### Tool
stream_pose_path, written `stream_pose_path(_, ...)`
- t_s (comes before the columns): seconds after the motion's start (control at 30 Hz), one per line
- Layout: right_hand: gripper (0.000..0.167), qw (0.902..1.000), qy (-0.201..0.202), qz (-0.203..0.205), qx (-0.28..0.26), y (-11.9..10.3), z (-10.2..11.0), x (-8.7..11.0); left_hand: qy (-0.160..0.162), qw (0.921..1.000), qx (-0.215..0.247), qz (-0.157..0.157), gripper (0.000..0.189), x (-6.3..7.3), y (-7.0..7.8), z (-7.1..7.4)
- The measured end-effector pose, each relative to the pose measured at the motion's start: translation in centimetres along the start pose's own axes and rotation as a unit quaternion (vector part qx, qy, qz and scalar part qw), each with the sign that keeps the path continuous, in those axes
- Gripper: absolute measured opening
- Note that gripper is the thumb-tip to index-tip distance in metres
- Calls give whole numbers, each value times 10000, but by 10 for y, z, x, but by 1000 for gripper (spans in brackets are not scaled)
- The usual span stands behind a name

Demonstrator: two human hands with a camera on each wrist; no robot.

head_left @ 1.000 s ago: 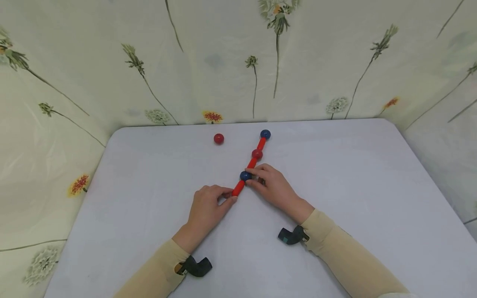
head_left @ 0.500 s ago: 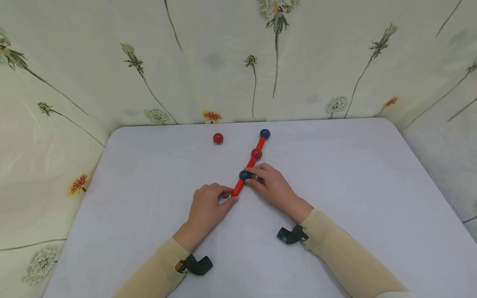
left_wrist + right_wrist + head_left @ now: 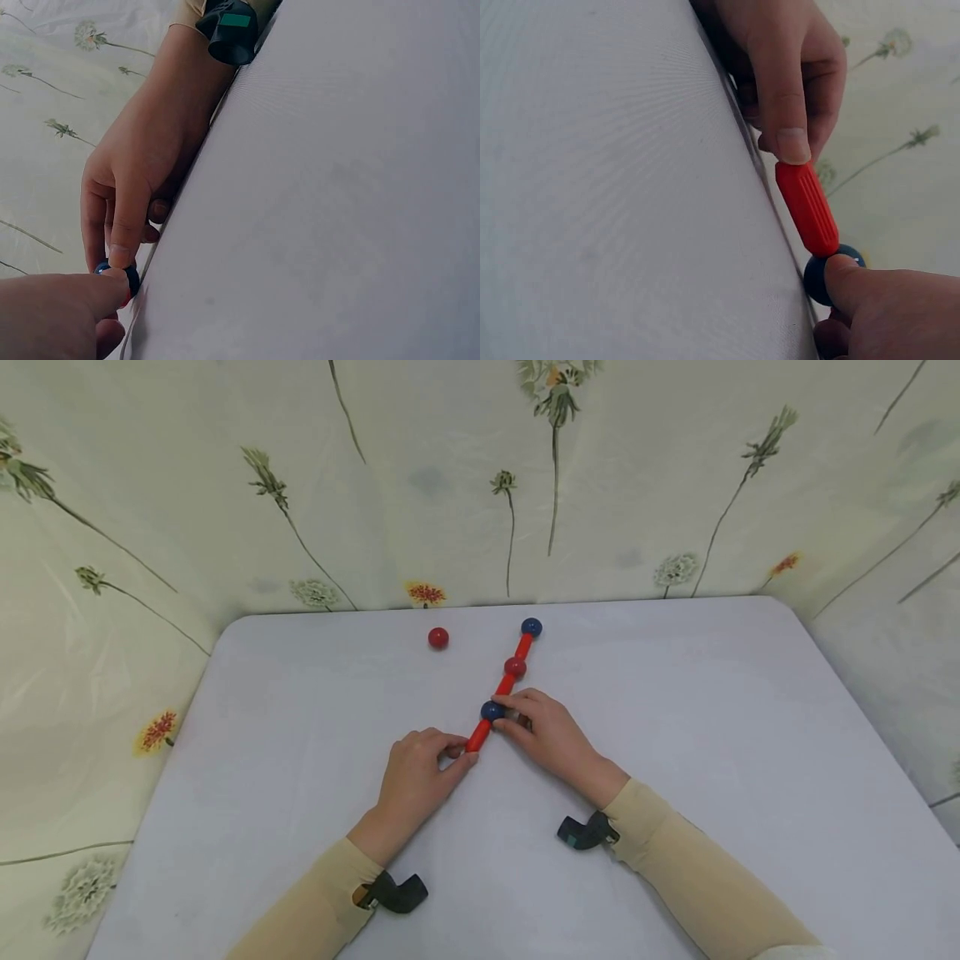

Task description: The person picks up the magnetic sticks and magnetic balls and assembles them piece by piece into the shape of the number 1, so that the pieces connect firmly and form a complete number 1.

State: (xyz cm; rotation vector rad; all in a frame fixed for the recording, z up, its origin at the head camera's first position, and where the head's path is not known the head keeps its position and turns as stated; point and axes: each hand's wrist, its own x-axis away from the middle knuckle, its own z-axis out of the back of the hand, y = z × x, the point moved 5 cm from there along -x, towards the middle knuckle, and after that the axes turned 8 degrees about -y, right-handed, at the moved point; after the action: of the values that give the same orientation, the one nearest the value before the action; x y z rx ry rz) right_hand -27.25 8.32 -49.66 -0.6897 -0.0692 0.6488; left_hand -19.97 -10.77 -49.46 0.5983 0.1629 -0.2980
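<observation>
A straight chain of red ribbed rods and balls runs diagonally up the white table. From its far end come a blue ball (image 3: 532, 627), a red rod (image 3: 523, 647), a red ball (image 3: 515, 667), another red rod (image 3: 506, 684) and a nearer blue ball (image 3: 491, 711). My right hand (image 3: 558, 739) pinches that nearer blue ball between thumb and fingers. The last red rod (image 3: 808, 208) extends from it toward me, and my left hand (image 3: 420, 777) pinches its near end. In the left wrist view my left thumb hides most of this rod.
A loose red ball (image 3: 438, 638) lies near the back edge of the white table (image 3: 675, 710), left of the chain. Behind the table hangs a flower-printed cloth (image 3: 420, 527). Dark wrist cameras (image 3: 401, 893) sit on both sleeves.
Both hands keep their grips on the chain and hardly move. The whole scene shifts very slightly in the head view.
</observation>
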Motion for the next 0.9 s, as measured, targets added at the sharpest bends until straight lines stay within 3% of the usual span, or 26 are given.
stream_pose_path(0.13, 43, 10000, 10, 0, 6, 1, 0, 1, -220, 9993, 199, 247, 35, -3, -4, 5)
stream_pose_path(0.27, 43, 10000, 4, 7, 14, 2, -2, 1, -417, 9960, 389, 682, 38, -15, -21, 22)
stream_pose_path(0.43, 43, 10000, -35, -13, 5, 3, -5, 0, -481, 9938, 538, 852, 33, -45, -52, 42)
stream_pose_path(0.6, 43, 10000, -10, -17, -18, 3, -4, 1, -648, 9897, 723, 1052, 41, -78, -78, 49)
stream_pose_path(0.73, 43, 10000, 29, 28, -15, 2, -3, 1, -841, 9857, 810, 1214, 49, -102, -90, 47)
stream_pose_path(0.9, 39, 10000, 44, -2, -75, 2, -1, 2, -948, 9866, 725, 1117, 53, -125, -95, 44)
